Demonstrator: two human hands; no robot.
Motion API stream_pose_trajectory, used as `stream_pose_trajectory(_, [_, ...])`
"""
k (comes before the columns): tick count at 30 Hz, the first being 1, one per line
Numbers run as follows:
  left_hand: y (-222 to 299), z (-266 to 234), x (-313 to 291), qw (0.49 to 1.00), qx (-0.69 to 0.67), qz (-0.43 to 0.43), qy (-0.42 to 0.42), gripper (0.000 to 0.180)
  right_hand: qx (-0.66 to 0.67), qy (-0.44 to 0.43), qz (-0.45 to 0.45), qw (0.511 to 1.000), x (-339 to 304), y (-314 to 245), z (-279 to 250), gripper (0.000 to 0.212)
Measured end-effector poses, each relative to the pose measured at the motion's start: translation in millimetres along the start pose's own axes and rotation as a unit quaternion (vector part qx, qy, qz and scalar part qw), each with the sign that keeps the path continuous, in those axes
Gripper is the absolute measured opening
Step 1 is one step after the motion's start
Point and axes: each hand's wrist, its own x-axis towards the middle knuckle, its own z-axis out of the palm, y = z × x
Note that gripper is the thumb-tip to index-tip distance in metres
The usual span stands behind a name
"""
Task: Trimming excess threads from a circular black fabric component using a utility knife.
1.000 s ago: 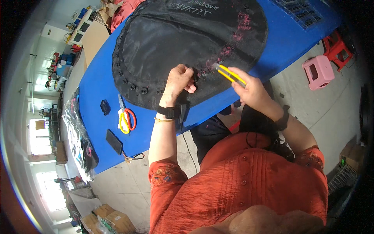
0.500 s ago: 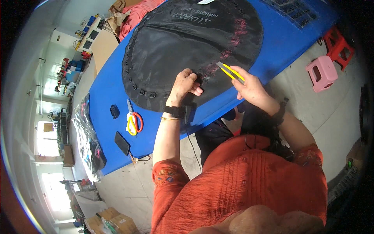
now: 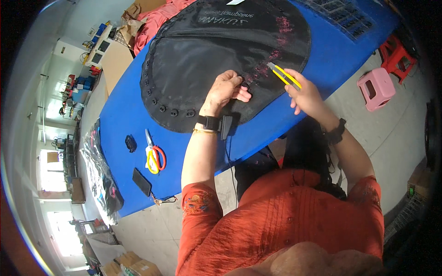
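Note:
A large round black fabric mat [image 3: 198,60] lies over the blue table, with dark loops along its left edge. Pink thread scraps [image 3: 284,30] are scattered down its right part. Above the mat's near side, my left hand [image 3: 225,89] is closed in a pinch, thumb against forefinger. A small dark bit shows at those fingertips, but I cannot tell whether it belongs to the mat. To the right, my right hand [image 3: 304,94] grips a yellow utility knife [image 3: 286,77]. Its tip points up and left over the mat, apart from my left hand.
Scissors with red and yellow handles [image 3: 155,158], a small black item [image 3: 130,143] and a dark phone [image 3: 142,181] lie on the blue table [image 3: 120,108]. Clear plastic bags [image 3: 99,165] hang at its left end. Pink [image 3: 376,88] and red stools [image 3: 397,57] stand right.
Both hands have shifted a little to the right, and the utility knife has moved right with my right hand. The whole view has tilted slightly. Both grips look the same.

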Motion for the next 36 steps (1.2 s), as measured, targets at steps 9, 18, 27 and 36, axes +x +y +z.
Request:
stream_pose_trajectory(9, [-11.1,-26.0,-0.9,0.998,-0.063,0.001,0.009,0.01,-0.05,-0.075,-0.067,0.994,32.2,-41.4,12.9,0.045])
stream_pose_trajectory(18, [-8.1,-27.9,-9.6,0.996,-0.071,-0.042,0.028,0.008,-0.038,-0.167,-0.162,0.972,111.2,-76.6,34.7,0.029])
stream_pose_trajectory(27, [-4.6,-28.4,-13.0,0.996,-0.051,-0.062,0.027,0.007,-0.12,-0.115,-0.242,0.956,164.6,-91.2,45.2,0.031])
stream_pose_trajectory(36, [-2.2,-28.7,-17.9,0.992,-0.039,-0.108,0.054,0.007,-0.032,-0.186,-0.075,0.979,162.4,-118.5,19.0,0.022])
